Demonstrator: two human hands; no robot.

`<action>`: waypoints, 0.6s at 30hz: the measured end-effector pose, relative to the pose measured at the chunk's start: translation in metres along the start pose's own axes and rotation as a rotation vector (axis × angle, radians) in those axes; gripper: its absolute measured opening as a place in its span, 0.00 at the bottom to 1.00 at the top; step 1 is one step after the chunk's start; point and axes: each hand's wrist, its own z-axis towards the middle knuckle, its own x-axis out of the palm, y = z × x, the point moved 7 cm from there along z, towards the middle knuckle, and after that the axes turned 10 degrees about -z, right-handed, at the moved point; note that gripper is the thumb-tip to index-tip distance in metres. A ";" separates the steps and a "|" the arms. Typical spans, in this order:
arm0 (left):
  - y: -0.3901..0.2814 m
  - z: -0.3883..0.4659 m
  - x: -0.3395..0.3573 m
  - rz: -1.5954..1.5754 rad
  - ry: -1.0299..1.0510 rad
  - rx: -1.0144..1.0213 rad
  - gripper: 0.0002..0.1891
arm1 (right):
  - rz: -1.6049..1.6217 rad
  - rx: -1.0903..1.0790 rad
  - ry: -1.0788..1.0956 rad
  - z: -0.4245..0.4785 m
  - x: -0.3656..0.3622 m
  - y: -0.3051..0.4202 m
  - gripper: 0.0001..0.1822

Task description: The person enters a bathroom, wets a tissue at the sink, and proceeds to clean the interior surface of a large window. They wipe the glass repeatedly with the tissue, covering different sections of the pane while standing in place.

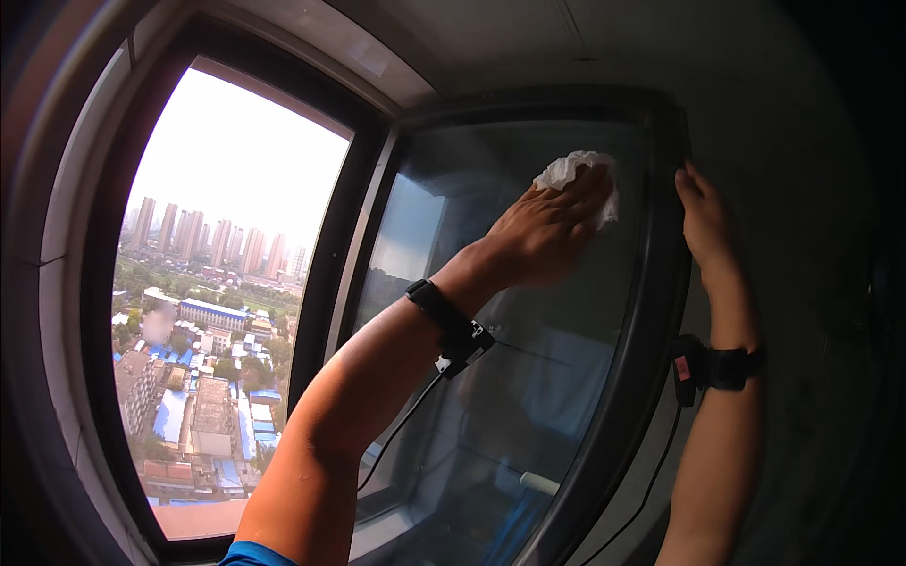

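Note:
My left hand (548,226) presses a crumpled white tissue or thin cloth (565,170) flat against the upper part of a window pane (481,177). Its fingers lie over the tissue and are partly blurred. The pane sits in a dark window sash (630,354) that is swung inward. On the far right, my right hand (704,219) grips the sash's outer vertical edge, with the fingertips wrapped round it. Black straps with small cabled devices circle both wrists.
Left of the sash is a dark window frame (99,318) around an opening, high above buildings (212,417) and distant towers. The sill (382,530) runs below. A ceiling (509,42) lies overhead. Thin black cables (651,488) hang from the wrist devices.

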 end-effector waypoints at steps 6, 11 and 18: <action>0.231 -0.160 -0.080 0.304 -0.164 -0.376 0.30 | 0.029 -0.033 0.002 0.006 0.008 0.013 0.36; 0.221 -0.137 -0.075 0.112 -0.260 -0.668 0.35 | -0.013 -0.012 0.024 0.006 0.009 0.011 0.35; -0.058 -0.040 0.012 -0.062 -0.012 0.100 0.34 | 0.010 -0.026 0.019 0.010 0.008 0.000 0.35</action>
